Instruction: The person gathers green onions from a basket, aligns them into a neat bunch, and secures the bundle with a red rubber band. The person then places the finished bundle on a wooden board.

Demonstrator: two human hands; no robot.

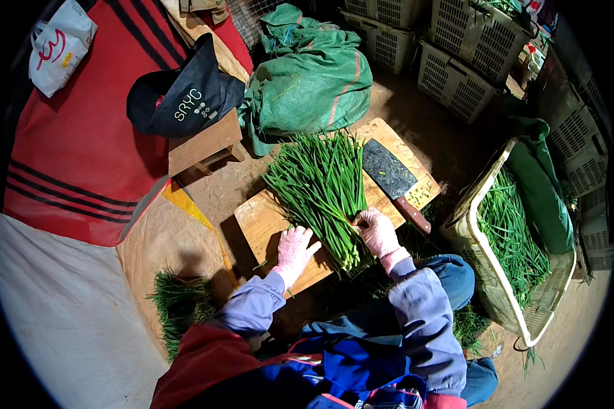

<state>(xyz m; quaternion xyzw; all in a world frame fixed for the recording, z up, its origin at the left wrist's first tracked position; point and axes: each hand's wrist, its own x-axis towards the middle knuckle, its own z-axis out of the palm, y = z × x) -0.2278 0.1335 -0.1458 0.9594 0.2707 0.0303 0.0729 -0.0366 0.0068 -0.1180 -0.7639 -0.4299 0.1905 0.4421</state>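
Note:
A large bunch of green garlic chives lies across a wooden cutting board, its pale cut ends towards me. My left hand, in a pink glove, rests at the board's near left, fingers apart and holding nothing, beside the bunch. At the bunch's right side, my gloved right hand pinches something thin and reddish, perhaps a tie; its far part is hidden by the leaves. A cleaver with a dark blade and wooden handle lies on the board to the right, its handle sticking out past the edge.
A plastic crate of chives stands at the right, with more chives on the floor at left. Beyond the board sit a green woven sack and a wooden stool bearing a black bag. Stacked crates stand behind.

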